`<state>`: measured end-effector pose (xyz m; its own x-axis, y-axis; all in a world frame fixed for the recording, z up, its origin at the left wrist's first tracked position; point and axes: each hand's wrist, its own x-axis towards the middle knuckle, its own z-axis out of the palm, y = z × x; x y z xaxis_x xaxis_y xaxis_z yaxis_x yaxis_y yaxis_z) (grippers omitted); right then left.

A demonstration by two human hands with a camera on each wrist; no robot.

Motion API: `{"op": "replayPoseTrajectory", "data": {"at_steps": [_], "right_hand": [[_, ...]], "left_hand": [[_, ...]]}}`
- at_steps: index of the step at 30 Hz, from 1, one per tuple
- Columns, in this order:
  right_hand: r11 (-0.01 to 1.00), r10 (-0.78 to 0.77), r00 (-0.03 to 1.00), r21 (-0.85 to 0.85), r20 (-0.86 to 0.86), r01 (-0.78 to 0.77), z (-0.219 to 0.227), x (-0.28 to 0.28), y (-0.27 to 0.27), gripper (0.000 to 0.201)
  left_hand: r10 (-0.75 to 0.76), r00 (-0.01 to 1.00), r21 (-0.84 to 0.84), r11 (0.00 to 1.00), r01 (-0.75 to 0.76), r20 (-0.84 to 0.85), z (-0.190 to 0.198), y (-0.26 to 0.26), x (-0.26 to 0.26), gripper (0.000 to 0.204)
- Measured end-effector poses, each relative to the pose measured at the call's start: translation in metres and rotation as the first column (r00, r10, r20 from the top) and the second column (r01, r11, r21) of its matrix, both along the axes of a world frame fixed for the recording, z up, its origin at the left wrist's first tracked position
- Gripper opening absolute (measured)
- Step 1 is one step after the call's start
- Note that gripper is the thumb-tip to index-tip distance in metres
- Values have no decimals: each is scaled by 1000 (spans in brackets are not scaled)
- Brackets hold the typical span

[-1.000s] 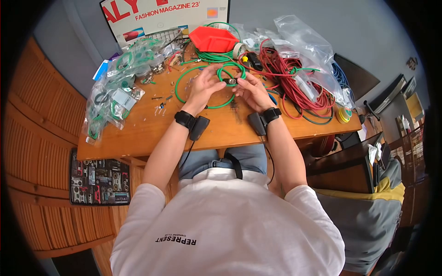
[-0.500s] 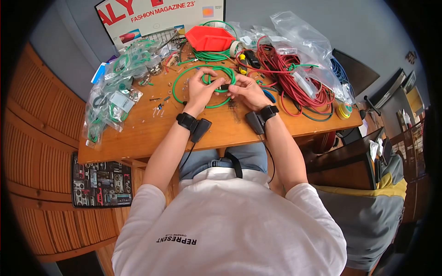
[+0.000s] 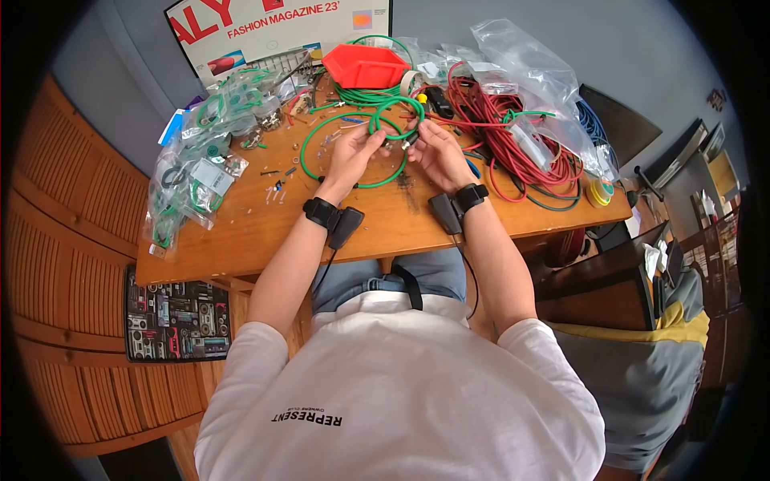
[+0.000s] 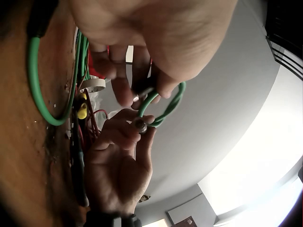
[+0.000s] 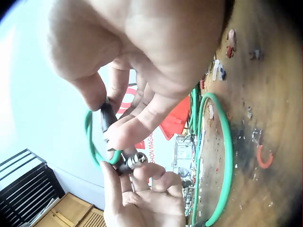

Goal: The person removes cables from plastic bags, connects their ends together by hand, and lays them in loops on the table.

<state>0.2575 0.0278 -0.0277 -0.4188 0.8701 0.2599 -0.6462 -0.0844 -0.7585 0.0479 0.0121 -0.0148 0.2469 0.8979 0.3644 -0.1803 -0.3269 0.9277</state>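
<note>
Left grip (image 3: 350,159): fingertips closed on one connector (image 5: 127,164) | right grip (image 3: 441,154): pinching the other connector (image 5: 108,116) | green coil (image 5: 88,130): between your hands above worktop (image 3: 233,240), probably raised so you see both ends

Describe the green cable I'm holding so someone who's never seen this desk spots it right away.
At the back of the wooden table is a red tray. Nearer you, between your left hand and right hand, is the green cable. Unlike the wider green loop lying on the table, it's a small coil held up.
</note>
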Motion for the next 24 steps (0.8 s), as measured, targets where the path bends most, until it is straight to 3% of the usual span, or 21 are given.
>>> {"op": "replayPoseTrajectory", "data": {"at_steps": [4,8,10,13,16,19,24], "right_hand": [[995,-12,1000,-95,-6,11,7,-5,-5,25],[997,28,1000,-71,-2,-28,4,0,-2,26],[998,27,999,-61,18,-26,5,2,-1,22],[997,11,999,-77,46,-7,6,0,-5,17],[997,31,995,-70,99,-24,0,2,1,16],[995,-29,979,-86,204,48,5,2,-5,19],[995,-35,981,-82,190,52,19,-5,-15,28]], "left_hand": [[62,996,-54,996,-65,-68,0,2,-6,27],[18,998,-76,997,-23,-61,-2,6,-10,29],[-99,966,-166,976,142,240,3,3,-11,30],[-175,916,-200,945,259,360,7,-1,-12,32],[-296,906,-156,922,354,304,4,1,-14,27],[-232,914,-154,943,295,334,-2,4,-13,20],[-197,928,-160,953,257,315,-11,9,-13,14]]}}
